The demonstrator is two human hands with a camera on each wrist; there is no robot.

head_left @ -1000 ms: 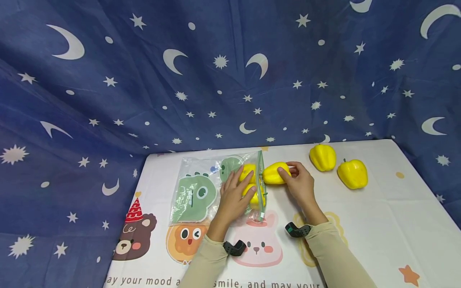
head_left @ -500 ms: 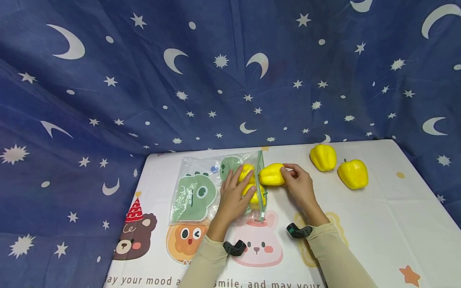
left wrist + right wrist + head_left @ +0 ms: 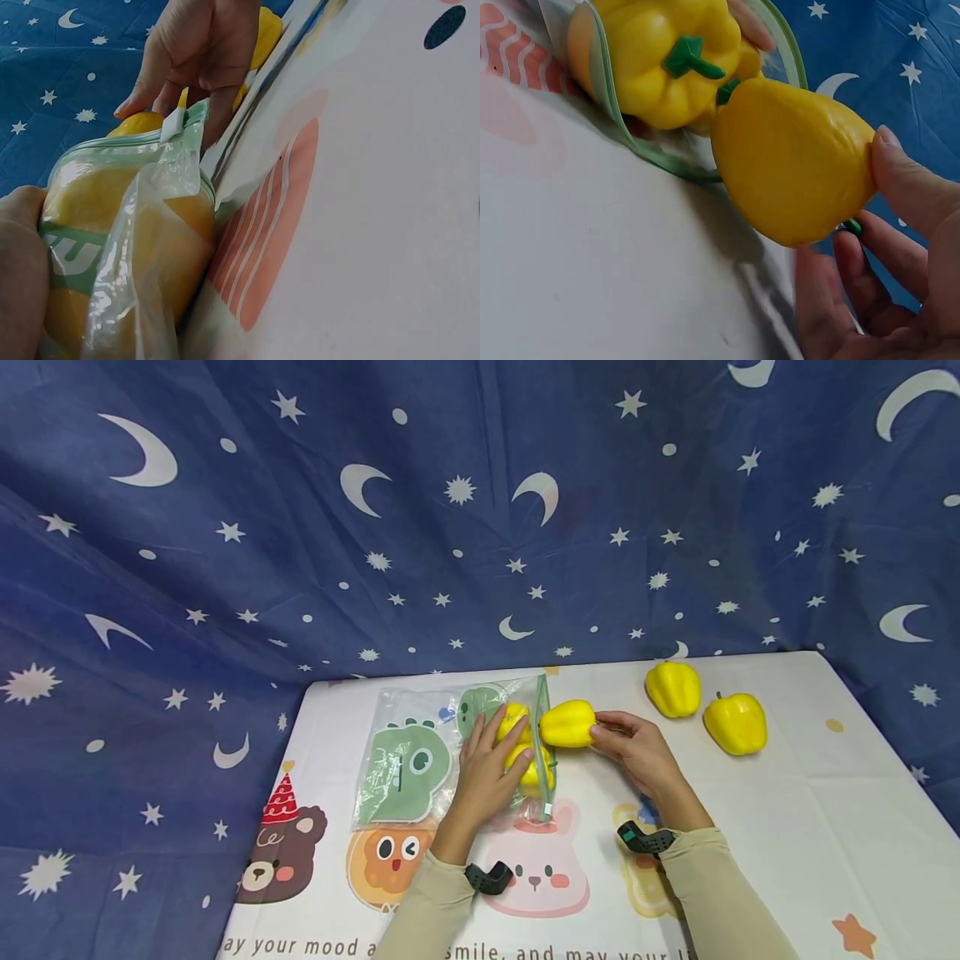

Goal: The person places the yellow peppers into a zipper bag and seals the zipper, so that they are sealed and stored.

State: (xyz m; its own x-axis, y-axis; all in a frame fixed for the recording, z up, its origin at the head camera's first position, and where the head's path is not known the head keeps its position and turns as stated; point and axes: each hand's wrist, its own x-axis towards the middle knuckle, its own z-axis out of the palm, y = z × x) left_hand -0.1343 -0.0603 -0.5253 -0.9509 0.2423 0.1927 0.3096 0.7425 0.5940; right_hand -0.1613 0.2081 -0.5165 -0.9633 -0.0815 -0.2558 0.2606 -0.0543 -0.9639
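On the right-wrist feed I catch the yellow pepper [image 3: 791, 161]'s green stem [image 3: 727, 91], obscure overhead; right hand [image 3: 647, 758] pinches the pepper's right end, left hand [image 3: 483, 774] lies spread on the bag [image 3: 405, 768].

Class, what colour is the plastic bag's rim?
The bag's rim is green, clearest in the right wrist view.

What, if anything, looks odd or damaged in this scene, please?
Nothing stands out: the clear bag lies on the table, the yellow pepper at its green rim looks whole, and two loose peppers to the right show no visible damage.
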